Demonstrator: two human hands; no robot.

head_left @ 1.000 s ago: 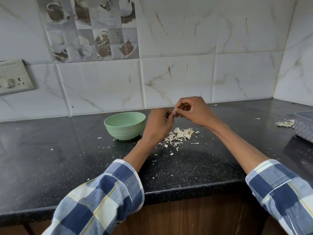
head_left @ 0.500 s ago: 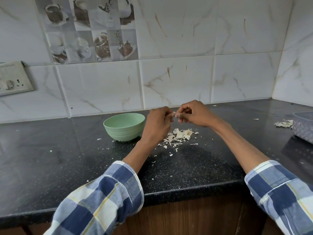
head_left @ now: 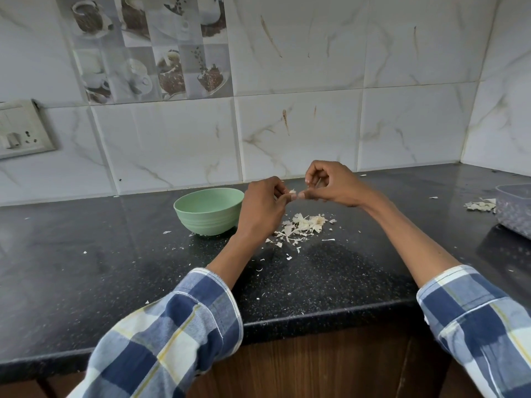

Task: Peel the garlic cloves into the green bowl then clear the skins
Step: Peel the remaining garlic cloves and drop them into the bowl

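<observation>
A small garlic clove [head_left: 293, 193] is pinched between the curled fingertips of the left hand [head_left: 263, 209] and the right hand [head_left: 333, 183], held above the black counter [head_left: 86, 268]; how much skin remains on it cannot be told, as it is mostly hidden. A heap of skins [head_left: 304, 224] is spread on the counter just below the hands. The green bowl [head_left: 208, 211] is set beside the left hand. More skins [head_left: 481, 205] are seen by a clear container [head_left: 514, 208] at far right.
</observation>
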